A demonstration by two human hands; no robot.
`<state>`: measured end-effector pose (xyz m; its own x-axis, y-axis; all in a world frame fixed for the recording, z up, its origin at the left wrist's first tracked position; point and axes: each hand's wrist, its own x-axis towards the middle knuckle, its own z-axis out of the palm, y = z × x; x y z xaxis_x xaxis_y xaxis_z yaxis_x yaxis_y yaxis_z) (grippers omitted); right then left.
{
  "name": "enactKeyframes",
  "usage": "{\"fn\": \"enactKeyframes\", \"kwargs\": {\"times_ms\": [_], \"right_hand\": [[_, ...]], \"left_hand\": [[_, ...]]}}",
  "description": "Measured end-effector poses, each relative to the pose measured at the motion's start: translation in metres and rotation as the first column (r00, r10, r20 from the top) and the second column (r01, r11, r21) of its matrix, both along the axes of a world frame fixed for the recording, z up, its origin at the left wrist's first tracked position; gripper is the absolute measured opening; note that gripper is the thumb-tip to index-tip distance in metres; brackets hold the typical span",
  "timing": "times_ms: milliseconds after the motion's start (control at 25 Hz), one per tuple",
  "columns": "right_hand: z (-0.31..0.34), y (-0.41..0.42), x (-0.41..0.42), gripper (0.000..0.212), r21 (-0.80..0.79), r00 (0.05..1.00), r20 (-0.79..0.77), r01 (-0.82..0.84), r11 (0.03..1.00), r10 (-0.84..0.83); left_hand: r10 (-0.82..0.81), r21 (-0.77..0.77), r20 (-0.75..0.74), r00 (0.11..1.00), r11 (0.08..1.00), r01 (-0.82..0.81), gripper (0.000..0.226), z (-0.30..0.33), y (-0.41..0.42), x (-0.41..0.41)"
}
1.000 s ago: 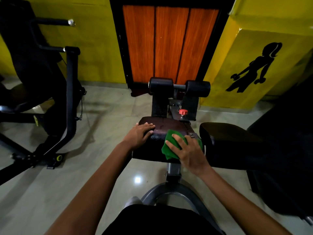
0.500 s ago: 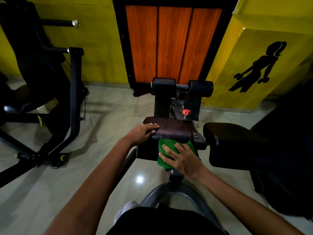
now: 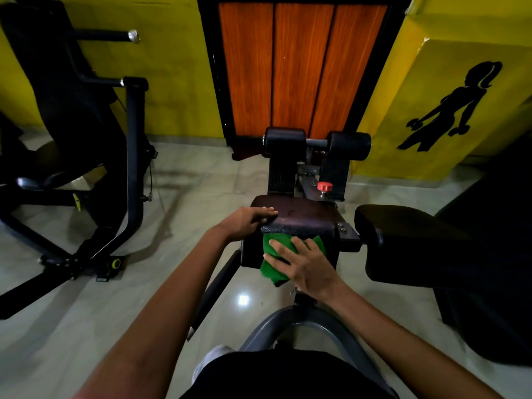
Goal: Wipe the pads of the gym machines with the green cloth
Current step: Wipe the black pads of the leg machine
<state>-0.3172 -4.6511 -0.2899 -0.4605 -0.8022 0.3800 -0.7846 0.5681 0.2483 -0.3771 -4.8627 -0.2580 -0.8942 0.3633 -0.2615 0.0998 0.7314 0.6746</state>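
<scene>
Right hand [image 3: 305, 264]: pressing the green cloth [image 3: 273, 262] flat-fingered on the seat pad's [image 3: 305, 221] front face.
Left hand [image 3: 246, 222]: resting open on the pad's left edge.

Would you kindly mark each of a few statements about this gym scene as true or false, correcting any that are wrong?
1. The right hand presses the green cloth against the near face of the brown pad. True.
2. The left hand hangs free beside the machine. False: it rests on the pad's left top edge.
3. The red knob sits behind the brown pad, below the two roller pads. True.
4. The cloth lies on the black pad at the right. False: nothing touches that pad.
5. The panels behind the machine are blue. False: they are orange wood-grain.
</scene>
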Motion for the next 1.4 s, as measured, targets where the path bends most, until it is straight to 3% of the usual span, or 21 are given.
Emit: {"fn": "enactKeyframes", "kwargs": {"times_ms": [80, 160, 280, 360, 560, 720, 920, 1000, 1120, 1280, 1400], "right_hand": [[0.000, -0.017, 0.000, 0.045, -0.130, 0.986, 0.076, 0.160, 0.979, -0.151], [-0.011, -0.029, 0.009, 0.047, -0.193, 0.975, 0.118, 0.207, 0.959, -0.187], [-0.013, -0.027, 0.016, 0.049, -0.055, 0.997, 0.069, 0.045, 0.997, -0.041], [-0.005, -0.030, 0.014, 0.050, 0.003, 0.997, 0.070, 0.041, 0.999, -0.041], [-0.018, -0.075, 0.036, 0.052, -0.126, 0.934, 0.105, 0.353, 0.927, -0.341], [-0.023, -0.091, 0.064, 0.063, -0.044, 0.875, 0.168, 0.466, 0.883, -0.454], [-0.010, -0.143, 0.056, 0.046, -0.040, 0.751, 0.013, 0.660, 0.750, -0.660], [-0.012, -0.155, 0.054, 0.042, 0.044, 0.742, -0.077, 0.670, 0.741, -0.666], [-0.021, -0.164, 0.066, 0.038, 0.263, 0.819, -0.099, 0.569, 0.779, -0.565], [-0.011, -0.166, 0.049, 0.038, 0.212, 0.803, -0.096, 0.594, 0.776, -0.588], [-0.016, -0.165, 0.050, 0.034, 0.150, 0.777, -0.097, 0.629, 0.763, -0.621]], "left_hand": [[-0.004, 0.004, 0.014, 1.000, 1.000, 0.004, 0.046, 0.000, -0.004, -0.003], [-0.023, 0.001, 0.045, 0.999, 1.000, 0.023, 0.058, 0.000, -0.010, -0.008], [-0.085, -0.015, 0.058, 0.995, 0.996, 0.086, 0.065, 0.000, -0.017, -0.014], [-0.126, -0.016, 0.042, 0.991, 0.992, 0.127, 0.063, -0.001, -0.021, -0.016], [-0.231, 0.013, -0.015, 0.973, 0.973, 0.231, 0.050, -0.001, -0.028, -0.019], [-0.369, -0.022, -0.043, 0.928, 0.929, 0.368, 0.053, -0.002, -0.035, -0.030], [-0.539, -0.054, -0.058, 0.840, 0.842, 0.536, 0.063, 0.007, -0.044, -0.040], [-0.578, -0.068, -0.055, 0.814, 0.815, 0.575, 0.068, 0.012, -0.048, -0.041], [-0.614, -0.082, -0.046, 0.788, 0.789, 0.609, 0.074, 0.016, -0.051, -0.041], [-0.650, -0.093, -0.087, 0.755, 0.760, 0.644, 0.072, 0.015, -0.052, -0.044], [-0.663, -0.084, -0.113, 0.740, 0.748, 0.658, 0.059, 0.010, -0.053, -0.047]]}}
